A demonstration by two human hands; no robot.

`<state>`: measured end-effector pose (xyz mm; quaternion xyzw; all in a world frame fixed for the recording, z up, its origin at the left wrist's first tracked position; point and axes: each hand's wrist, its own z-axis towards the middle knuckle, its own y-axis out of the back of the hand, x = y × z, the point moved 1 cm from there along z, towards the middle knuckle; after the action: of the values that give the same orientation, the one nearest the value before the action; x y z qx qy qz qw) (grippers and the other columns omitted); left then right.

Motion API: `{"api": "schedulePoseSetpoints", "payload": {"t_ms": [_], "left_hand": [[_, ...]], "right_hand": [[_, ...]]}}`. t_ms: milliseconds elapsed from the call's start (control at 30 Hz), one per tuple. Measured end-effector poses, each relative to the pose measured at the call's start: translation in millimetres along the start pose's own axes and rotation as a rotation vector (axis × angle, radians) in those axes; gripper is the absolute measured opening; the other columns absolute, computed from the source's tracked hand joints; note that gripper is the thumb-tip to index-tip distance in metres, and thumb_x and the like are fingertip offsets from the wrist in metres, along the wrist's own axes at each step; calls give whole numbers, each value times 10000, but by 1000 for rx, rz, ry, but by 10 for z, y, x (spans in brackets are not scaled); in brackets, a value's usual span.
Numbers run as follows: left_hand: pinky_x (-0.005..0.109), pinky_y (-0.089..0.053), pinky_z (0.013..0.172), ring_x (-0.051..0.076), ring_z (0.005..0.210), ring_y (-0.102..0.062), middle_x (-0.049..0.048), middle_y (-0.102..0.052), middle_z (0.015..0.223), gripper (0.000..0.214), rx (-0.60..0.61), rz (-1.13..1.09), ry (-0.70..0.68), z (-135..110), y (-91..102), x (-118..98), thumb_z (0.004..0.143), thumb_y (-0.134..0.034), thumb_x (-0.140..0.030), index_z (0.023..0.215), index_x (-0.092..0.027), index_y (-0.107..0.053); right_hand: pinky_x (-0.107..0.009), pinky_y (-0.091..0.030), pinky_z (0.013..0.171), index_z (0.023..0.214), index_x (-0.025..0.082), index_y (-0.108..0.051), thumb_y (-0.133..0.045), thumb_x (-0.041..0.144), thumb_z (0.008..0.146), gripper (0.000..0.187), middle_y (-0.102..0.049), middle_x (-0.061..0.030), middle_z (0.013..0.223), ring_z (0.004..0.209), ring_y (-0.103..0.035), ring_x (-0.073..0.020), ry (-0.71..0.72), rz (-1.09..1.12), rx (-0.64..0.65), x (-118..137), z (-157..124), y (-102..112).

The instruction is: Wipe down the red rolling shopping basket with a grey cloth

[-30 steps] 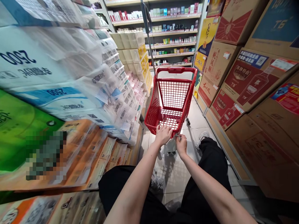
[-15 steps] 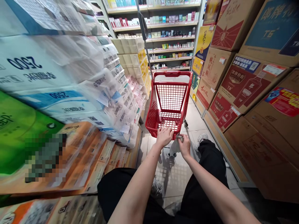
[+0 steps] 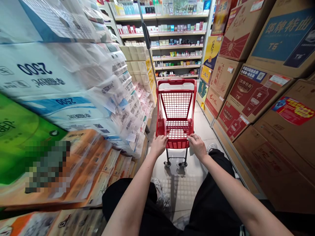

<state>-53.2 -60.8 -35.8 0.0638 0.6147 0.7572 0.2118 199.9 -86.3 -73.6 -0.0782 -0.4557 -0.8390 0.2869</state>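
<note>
A red plastic shopping cart point(image 3: 179, 143) with a grid basket stands on the floor between my legs, its near side towards me. My left hand point(image 3: 158, 145) is closed over the near left corner of the basket rim. At the near right corner, my right hand point(image 3: 197, 146) has its fingers pinched on a greyish cloth, mostly hidden under the hand, and touches the rim. The basket holds nothing that I can see. A tall pole with a dark clip point(image 3: 146, 34) rises along the cart's left side.
Packs of tissue paper point(image 3: 81, 108) are stacked high on the left, with orange packs point(image 3: 86, 164) below. Liquor cartons point(image 3: 248, 98) form a wall on the right. Shelves of small boxed goods point(image 3: 179, 32) close the aisle's far end. The tiled floor point(image 3: 179, 193) is narrow.
The cart has turned to face me squarely, its near end swinging left. My left hand has moved left to one corner, and my right hand with the cloth has shifted slightly right to the other.
</note>
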Motion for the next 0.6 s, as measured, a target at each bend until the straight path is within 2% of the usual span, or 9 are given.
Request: {"api": "schedulePoseSetpoints", "payload": {"t_ms": [133, 233, 400, 500, 600], "left_hand": [[436, -95, 1168, 170, 963, -571, 21, -647, 979, 316, 2, 36, -79, 16, -26, -133, 959, -293, -311, 1045, -258, -592], [409, -157, 1154, 168, 970, -573, 26, -649, 1002, 327, 20, 14, -109, 44, -53, -202, 958, -292, -309, 1077, -254, -592], [391, -157, 1150, 155, 1068, -557, 20, -646, 1082, 334, 79, -88, -142, 70, -116, -292, 942, -314, -270, 1163, -259, -564], [397, -134, 1152, 149, 1084, -548, 14, -643, 1100, 337, 96, -129, -137, 67, -137, -360, 934, -319, -271, 1171, -250, -558], [396, -135, 1148, 149, 1086, -537, 6, -639, 1101, 324, 88, -148, -118, 53, -134, -409, 917, -339, -274, 1147, -246, -566]], "right_hand": [[-325, -476, 789, 1128, 230, -631, -424, 316, 918, 307, -538, -97, 1134, 929, -567, -198, -185, 83, -97, -47, -60, 15], [-324, -462, 795, 1100, 201, -612, -457, 380, 895, 314, -556, -92, 1062, 896, -570, -195, -333, 173, -233, -127, -91, -1], [-356, -436, 797, 871, 155, -572, -545, 486, 821, 336, -578, -104, 892, 819, -539, -215, -653, 251, -483, -187, -107, -182], [-353, -438, 810, 842, 156, -580, -524, 472, 832, 321, -560, -116, 924, 841, -536, -212, -690, 318, -527, -22, -125, -346], [-357, -432, 866, 879, 154, -605, -486, 417, 861, 289, -545, -129, 984, 945, -536, -224, -631, 378, -478, 321, -172, -486]]}}
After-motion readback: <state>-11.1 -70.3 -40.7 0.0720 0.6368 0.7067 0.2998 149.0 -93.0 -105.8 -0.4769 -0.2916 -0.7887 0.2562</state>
